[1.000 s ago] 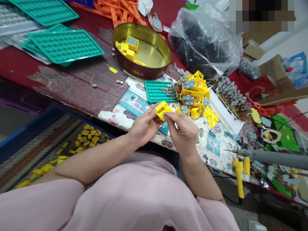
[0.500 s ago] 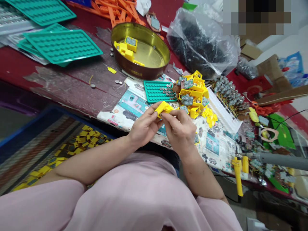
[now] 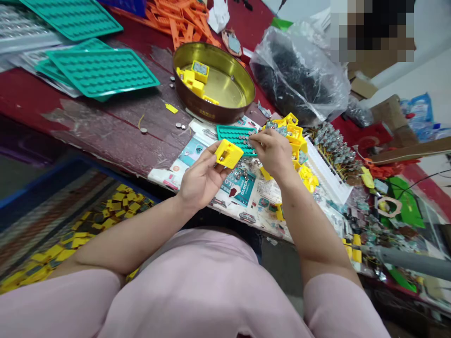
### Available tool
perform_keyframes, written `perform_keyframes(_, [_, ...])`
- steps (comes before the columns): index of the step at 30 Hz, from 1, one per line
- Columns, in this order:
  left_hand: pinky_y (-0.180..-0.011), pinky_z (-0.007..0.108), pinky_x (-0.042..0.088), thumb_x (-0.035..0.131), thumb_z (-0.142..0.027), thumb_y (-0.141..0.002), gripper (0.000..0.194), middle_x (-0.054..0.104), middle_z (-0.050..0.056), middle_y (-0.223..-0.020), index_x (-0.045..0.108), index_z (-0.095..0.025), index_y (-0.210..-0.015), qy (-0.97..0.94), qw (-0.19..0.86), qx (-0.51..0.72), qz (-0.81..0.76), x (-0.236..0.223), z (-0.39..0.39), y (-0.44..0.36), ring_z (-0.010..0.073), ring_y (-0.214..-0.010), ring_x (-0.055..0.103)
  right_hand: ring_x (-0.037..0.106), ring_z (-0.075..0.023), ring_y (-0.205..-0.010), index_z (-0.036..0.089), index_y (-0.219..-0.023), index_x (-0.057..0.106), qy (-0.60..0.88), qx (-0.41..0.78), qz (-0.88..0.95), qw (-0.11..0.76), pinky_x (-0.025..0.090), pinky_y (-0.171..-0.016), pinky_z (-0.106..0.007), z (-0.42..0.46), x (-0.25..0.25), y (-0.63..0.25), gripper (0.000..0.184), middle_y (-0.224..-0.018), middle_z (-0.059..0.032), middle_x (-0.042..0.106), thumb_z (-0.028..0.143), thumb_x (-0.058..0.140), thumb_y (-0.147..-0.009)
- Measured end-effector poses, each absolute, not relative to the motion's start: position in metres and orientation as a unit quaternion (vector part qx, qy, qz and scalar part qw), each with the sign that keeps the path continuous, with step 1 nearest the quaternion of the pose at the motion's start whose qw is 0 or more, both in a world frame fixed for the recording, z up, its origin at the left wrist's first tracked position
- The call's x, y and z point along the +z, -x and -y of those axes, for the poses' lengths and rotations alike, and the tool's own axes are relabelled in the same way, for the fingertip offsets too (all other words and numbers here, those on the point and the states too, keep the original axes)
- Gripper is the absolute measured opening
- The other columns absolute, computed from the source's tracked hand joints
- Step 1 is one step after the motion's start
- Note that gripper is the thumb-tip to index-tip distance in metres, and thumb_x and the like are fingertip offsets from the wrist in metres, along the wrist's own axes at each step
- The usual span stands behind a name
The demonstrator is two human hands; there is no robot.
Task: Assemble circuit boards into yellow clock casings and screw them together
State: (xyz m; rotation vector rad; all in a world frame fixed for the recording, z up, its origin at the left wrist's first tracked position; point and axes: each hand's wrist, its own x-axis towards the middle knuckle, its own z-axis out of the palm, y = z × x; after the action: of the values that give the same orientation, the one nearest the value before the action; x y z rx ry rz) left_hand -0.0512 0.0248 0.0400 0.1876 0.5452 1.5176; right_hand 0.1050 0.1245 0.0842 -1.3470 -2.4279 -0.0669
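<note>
My left hand (image 3: 200, 180) grips a small yellow plastic case (image 3: 229, 154) between thumb and fingers, with a slot in its face turned up. My right hand (image 3: 273, 150) reaches over the small green ribbed tray (image 3: 225, 133), where several silver button cells (image 3: 243, 140) lie. Its thumb and fingertips are pinched together at the tray's right part; whatever they hold is too small to make out. Beside and partly behind that hand is a heap of yellow cases (image 3: 295, 134). Loose small metal pieces (image 3: 241, 173) lie on the printed sheet below the tray.
A round golden tin (image 3: 214, 110) with yellow cases stands behind the green tray. Larger green trays (image 3: 105, 70) lie at left, a plastic bag of dark material (image 3: 299, 75) at back right. A white rack (image 3: 329, 173) and wired grey parts stand right. Many yellow cases (image 3: 120, 202) fill a low container.
My right hand has left the yellow case and moved away, up to the button cells on the green tray. The left hand has shifted slightly left, turning the case's slotted face up.
</note>
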Motion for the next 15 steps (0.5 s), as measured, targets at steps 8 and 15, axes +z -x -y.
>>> perform_keyframes(8, [-0.1,0.032,0.052,0.05,-0.015,-0.091,0.025,0.071,0.002,-0.111,0.066,-0.022,-0.109,-0.064,0.688,0.678,-0.25,0.037,-0.028,0.056,0.0145,-0.103,0.067,0.062,-0.0268,-0.105,0.023,-0.103,0.078,0.532,-0.004,0.847,0.009,0.046,-0.077,-0.034,-0.163,0.07,-0.076,0.023,-0.109,-0.0104,0.068,0.029,0.059,-0.092])
perform_keyframes(15, [-0.095,0.031,0.054,0.049,-0.015,-0.092,0.023,0.072,0.002,-0.109,0.065,-0.021,-0.106,-0.043,0.678,0.689,-0.254,0.038,-0.031,0.054,0.0144,-0.101,0.067,0.067,-0.0157,-0.078,0.02,-0.098,0.077,0.474,0.073,0.836,0.266,0.052,-0.076,-0.031,-0.136,0.079,-0.085,0.017,-0.088,-0.0039,0.074,0.025,0.062,-0.092])
